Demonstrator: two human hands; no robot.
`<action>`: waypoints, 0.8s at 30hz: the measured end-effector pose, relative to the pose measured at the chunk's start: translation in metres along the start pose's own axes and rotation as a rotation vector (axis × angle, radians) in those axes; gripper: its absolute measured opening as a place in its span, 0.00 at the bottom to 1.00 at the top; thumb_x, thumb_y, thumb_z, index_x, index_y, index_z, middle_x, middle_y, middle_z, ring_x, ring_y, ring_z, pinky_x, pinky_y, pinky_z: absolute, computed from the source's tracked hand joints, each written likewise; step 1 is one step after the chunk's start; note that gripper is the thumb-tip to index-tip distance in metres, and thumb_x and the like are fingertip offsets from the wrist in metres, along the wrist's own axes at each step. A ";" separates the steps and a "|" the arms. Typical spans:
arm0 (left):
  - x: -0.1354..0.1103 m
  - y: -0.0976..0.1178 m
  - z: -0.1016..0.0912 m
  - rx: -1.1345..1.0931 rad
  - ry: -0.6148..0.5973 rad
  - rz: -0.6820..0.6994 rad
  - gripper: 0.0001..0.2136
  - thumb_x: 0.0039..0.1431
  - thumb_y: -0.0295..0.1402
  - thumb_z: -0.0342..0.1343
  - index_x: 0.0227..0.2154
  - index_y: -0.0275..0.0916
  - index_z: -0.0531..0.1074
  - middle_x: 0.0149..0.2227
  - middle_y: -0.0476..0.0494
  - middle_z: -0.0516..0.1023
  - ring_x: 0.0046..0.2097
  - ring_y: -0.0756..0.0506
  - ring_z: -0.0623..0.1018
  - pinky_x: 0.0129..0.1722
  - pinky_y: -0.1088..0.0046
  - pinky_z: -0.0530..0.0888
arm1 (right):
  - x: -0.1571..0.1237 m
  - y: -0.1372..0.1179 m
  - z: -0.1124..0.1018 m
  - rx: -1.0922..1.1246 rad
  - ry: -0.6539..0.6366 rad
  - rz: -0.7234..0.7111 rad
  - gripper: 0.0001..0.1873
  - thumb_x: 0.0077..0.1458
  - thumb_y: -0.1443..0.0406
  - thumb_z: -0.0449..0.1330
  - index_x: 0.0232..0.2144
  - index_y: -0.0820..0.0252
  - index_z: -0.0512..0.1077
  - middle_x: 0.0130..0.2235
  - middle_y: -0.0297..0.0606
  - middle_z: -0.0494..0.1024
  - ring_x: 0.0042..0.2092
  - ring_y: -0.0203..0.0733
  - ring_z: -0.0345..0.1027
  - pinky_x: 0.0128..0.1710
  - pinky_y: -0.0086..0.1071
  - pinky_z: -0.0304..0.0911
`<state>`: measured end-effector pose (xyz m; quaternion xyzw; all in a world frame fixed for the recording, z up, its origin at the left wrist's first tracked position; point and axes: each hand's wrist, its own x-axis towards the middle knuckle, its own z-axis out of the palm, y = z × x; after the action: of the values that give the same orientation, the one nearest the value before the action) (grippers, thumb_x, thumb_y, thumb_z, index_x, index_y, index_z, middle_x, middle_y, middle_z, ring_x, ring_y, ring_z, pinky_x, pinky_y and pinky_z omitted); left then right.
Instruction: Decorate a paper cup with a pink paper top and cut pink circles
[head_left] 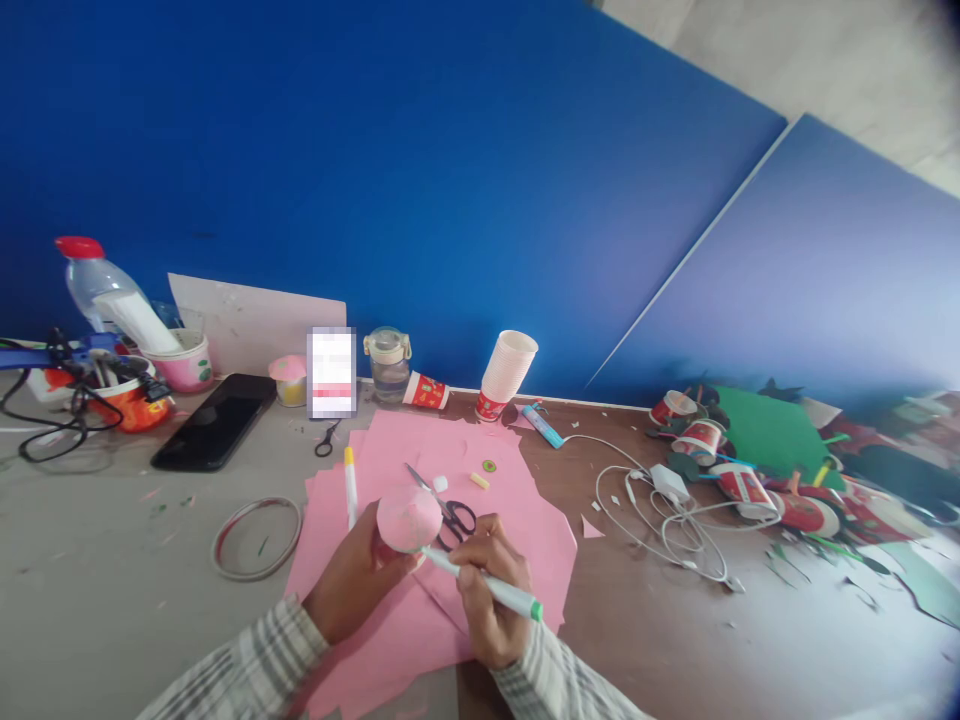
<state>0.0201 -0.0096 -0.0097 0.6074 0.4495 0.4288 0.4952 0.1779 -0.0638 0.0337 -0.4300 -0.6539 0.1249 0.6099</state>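
Observation:
My left hand [358,580] is wrapped around a small cup covered in pink paper [407,518], tipped so its round pink end faces me. My right hand [486,590] grips a white marker with a green cap end [487,584], its tip touching the lower right edge of the pink cup. Both hands hover over a pile of pink paper sheets [517,500]. Black-handled scissors [450,510] lie on the pink paper just behind the cup. A white marker with a yellow cap [349,486] lies to the left of it.
A black phone [215,421], a wire ring [256,537], small scissors [327,438], a glass jar [388,363], stacked paper cups [507,372] and a water bottle [105,295] stand behind. A white charger and cable [671,500] lie right, beside decorated cups and green paper [765,430].

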 end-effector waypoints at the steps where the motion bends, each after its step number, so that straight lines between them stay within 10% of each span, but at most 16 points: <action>1: 0.000 0.000 0.000 -0.008 -0.003 0.000 0.22 0.35 0.32 0.64 0.38 0.42 0.68 0.37 0.45 0.79 0.38 0.39 0.76 0.37 0.62 0.75 | 0.000 0.000 -0.001 0.010 0.021 0.010 0.09 0.50 0.66 0.52 0.23 0.57 0.71 0.16 0.31 0.67 0.23 0.42 0.58 0.26 0.37 0.60; 10: 0.000 0.001 -0.001 0.060 0.003 0.031 0.23 0.37 0.33 0.63 0.41 0.46 0.66 0.41 0.46 0.78 0.43 0.38 0.75 0.40 0.61 0.75 | -0.002 0.014 0.003 0.097 0.182 0.178 0.18 0.54 0.53 0.48 0.40 0.54 0.69 0.23 0.35 0.74 0.22 0.42 0.65 0.21 0.35 0.62; 18: 0.001 -0.002 -0.001 -0.001 -0.002 0.035 0.23 0.37 0.34 0.64 0.40 0.46 0.66 0.39 0.45 0.77 0.41 0.38 0.75 0.37 0.62 0.75 | 0.001 0.026 0.008 0.168 0.245 0.233 0.18 0.57 0.57 0.46 0.47 0.57 0.63 0.21 0.32 0.77 0.11 0.31 0.52 0.13 0.28 0.57; 24: 0.000 0.003 0.000 -0.080 -0.005 0.040 0.25 0.36 0.34 0.66 0.41 0.45 0.66 0.40 0.43 0.77 0.42 0.38 0.75 0.38 0.63 0.75 | 0.002 0.036 0.010 0.062 0.161 0.240 0.15 0.54 0.66 0.50 0.45 0.56 0.63 0.24 0.33 0.76 0.16 0.35 0.61 0.15 0.28 0.59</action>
<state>0.0207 -0.0104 -0.0070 0.5969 0.4185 0.4549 0.5115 0.1843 -0.0370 0.0081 -0.4947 -0.5424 0.1824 0.6541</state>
